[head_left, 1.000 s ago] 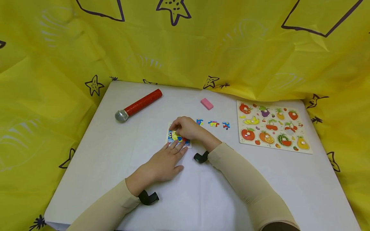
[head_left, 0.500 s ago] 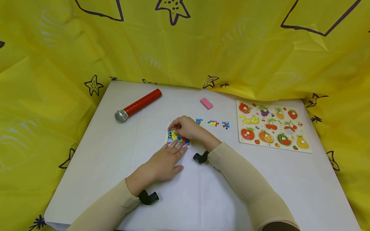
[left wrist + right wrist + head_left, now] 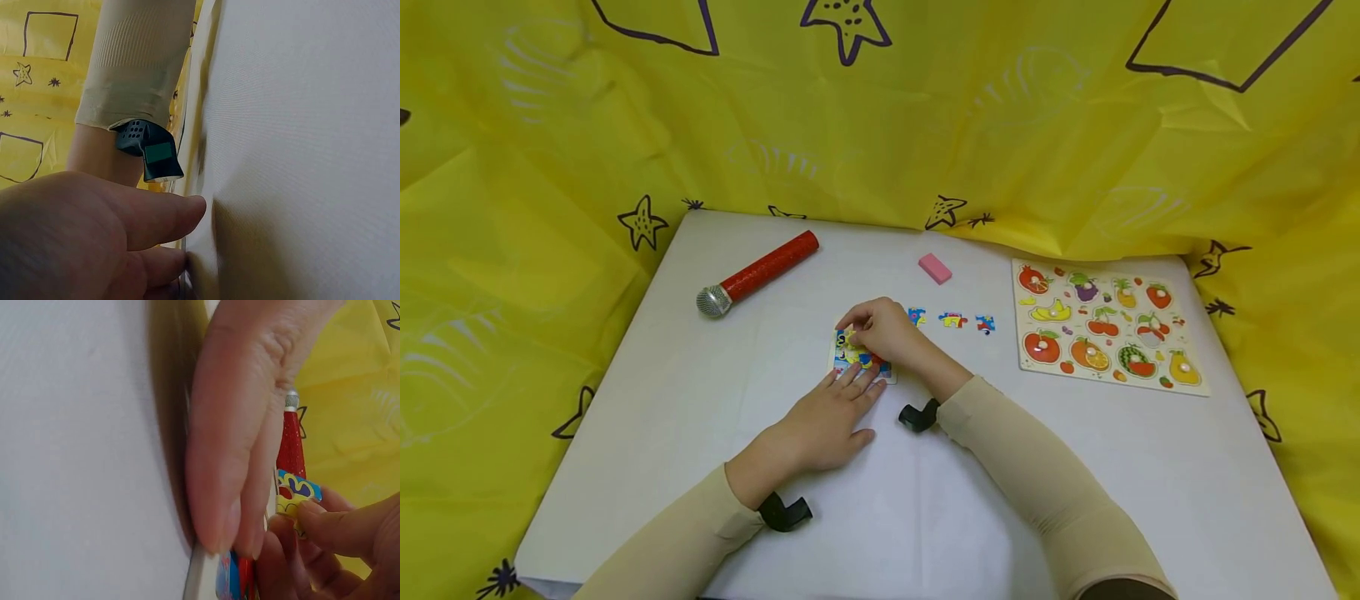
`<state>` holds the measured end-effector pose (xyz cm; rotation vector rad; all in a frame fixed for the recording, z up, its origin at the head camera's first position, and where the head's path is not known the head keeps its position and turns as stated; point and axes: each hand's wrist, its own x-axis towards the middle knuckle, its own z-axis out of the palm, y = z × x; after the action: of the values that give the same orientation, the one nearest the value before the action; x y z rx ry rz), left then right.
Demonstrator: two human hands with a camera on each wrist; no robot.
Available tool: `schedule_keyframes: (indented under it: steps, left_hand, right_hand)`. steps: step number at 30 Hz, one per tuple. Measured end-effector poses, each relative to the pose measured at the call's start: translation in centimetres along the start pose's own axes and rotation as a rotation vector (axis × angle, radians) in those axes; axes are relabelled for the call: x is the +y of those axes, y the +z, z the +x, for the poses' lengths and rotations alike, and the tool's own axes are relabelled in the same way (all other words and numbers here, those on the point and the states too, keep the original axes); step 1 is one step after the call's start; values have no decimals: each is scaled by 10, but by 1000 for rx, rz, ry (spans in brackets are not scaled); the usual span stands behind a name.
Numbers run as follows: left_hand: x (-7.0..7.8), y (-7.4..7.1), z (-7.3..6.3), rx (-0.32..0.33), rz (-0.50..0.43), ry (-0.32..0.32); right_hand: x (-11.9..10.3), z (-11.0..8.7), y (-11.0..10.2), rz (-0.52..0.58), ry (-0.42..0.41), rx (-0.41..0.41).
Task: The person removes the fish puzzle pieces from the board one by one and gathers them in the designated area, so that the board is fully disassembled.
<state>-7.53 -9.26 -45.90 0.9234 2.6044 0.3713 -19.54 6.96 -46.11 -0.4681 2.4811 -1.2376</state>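
The left arm [image 3: 673, 533] is extended from the bottom left of the frame, and the left hand [image 3: 820, 429] is laid palm down near the centre, fingers straightened and slightly parted, thumb held out to the right. The right arm [image 3: 1037, 483] is slanted from the bottom right; above the left, the right hand [image 3: 889, 333] is turned leftward, thumb and fingertips brought together in a pinch.

Tilted colourful puzzle piece [image 3: 289, 505], flat puzzle board [image 3: 832, 360]

1. Jigsaw board [image 3: 837, 365]: on table [image 3: 640, 400].
2. Loose jigsaw pieces [image 3: 952, 320]: in a row, right of board.
3. Eraser [image 3: 935, 268]: behind board, towards right.
4. Microphone [image 3: 763, 271]: behind board, towards left.
5. Fruit peg puzzle [image 3: 1105, 327]: right of board, well apart.
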Motion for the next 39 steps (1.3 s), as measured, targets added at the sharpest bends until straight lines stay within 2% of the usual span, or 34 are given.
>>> schedule_keyframes:
  steps: [5,8,24,31,39]
  left_hand:
    - [1,-2,0,-8,-8,-8]
    - [2,-2,1,-12,-11,-11]
    - [2,0,1,-21,-9,-32]
    - [2,-2,0,-18,-9,-27]
    - [2,-1,0,-24,-3,-35]
  right_hand:
    - [3,-1,-7,147,32,-11]
    - [7,-4,-15,188,62,-25]
    - [40,-33,-67,140,229,21]
    - [50,-40,-72,165,270,27]
    - [52,-42,-72,159,299,0]
